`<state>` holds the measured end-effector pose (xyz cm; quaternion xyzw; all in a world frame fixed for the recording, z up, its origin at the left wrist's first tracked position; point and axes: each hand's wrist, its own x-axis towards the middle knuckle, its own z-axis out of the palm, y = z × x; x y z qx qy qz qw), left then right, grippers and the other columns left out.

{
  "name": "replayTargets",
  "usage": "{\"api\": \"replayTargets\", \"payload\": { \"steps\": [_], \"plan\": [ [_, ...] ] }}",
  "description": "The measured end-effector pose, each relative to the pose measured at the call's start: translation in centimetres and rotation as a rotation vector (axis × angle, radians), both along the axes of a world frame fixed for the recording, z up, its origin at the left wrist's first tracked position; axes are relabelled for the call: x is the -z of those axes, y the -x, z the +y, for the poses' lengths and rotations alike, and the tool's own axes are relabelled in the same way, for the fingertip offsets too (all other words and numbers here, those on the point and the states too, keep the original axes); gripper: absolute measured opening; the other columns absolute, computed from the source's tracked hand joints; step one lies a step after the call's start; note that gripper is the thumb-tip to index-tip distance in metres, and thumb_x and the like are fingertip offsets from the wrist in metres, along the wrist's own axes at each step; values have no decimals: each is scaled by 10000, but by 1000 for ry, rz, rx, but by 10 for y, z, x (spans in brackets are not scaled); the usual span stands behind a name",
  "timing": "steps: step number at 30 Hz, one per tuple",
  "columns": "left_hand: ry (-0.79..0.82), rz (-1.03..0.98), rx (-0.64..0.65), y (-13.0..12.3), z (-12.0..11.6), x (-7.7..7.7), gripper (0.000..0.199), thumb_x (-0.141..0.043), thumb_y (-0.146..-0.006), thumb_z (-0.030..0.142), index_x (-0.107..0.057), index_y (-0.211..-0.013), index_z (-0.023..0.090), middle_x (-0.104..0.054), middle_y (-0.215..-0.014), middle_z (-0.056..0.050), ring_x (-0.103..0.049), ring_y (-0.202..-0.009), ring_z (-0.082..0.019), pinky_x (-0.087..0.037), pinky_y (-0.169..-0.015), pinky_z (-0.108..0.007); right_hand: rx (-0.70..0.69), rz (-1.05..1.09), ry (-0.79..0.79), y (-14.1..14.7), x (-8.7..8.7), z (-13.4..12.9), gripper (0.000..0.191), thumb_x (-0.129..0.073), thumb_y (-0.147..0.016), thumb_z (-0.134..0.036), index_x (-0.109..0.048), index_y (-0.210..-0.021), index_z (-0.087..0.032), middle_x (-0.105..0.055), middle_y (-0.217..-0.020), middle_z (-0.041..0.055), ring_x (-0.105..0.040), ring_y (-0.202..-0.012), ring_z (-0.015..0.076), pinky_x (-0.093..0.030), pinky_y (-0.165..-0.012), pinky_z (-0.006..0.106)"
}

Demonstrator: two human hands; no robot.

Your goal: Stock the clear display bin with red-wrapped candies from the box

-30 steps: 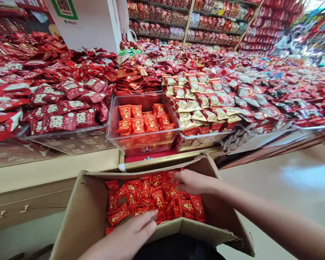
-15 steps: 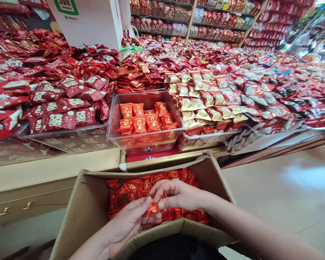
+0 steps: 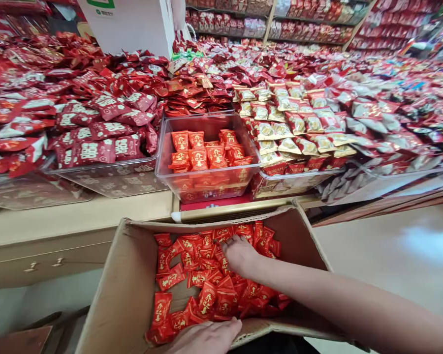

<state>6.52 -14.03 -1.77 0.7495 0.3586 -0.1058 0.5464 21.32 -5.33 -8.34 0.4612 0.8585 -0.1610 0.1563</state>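
Many small red packets with gold lettering [image 3: 207,298] lie loose in an open cardboard box [image 3: 107,290], whose bottom shows in gaps between them. My right hand [image 3: 239,255] reaches into the box from the right, its fingertips down among the packets near the far side; whether they hold one is hidden. At the near side of the box is my left hand [image 3: 208,338], low in the view, its back up and its curled fingers partly out of sight. Beyond the box, a clear plastic bin [image 3: 206,183] holds similar red packets standing in rows.
Neighbouring bins hold dark red packets [image 3: 96,152] and cream-and-red packets [image 3: 273,130]. A white box with a green label [image 3: 133,29] stands behind. Drawer handles [image 3: 31,267] show at the left, pale floor [image 3: 384,246] at the right.
My hands have parted from the red packet they held together. The right reached forward into the pile; the left dropped to the near edge. The view shifted slightly.
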Motion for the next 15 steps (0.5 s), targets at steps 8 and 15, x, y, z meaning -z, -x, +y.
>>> {"api": "replayTargets", "payload": {
  "steps": [8,15],
  "plan": [
    [-99,69,48,-2,-2,-18,540,-343,-821,442,-385,-1253,121,-461,-1239,-141,-456,-1099,-280,-359,-922,-393,67,59,173,-4,6,-2,372,-644,-572,-311,-584,-907,-159,-607,-919,96,-528,-884,254,-376,-772,361],
    [-147,-44,-46,-1,-8,-14,468,-409,-815,366,-406,-1239,167,-519,-1192,-139,-506,-1033,-327,-400,-846,-463,110,56,-42,0,-3,-5,249,-440,-681,-84,-570,-891,-114,-589,-931,139,-513,-899,250,-375,-745,346]
  ]
}}
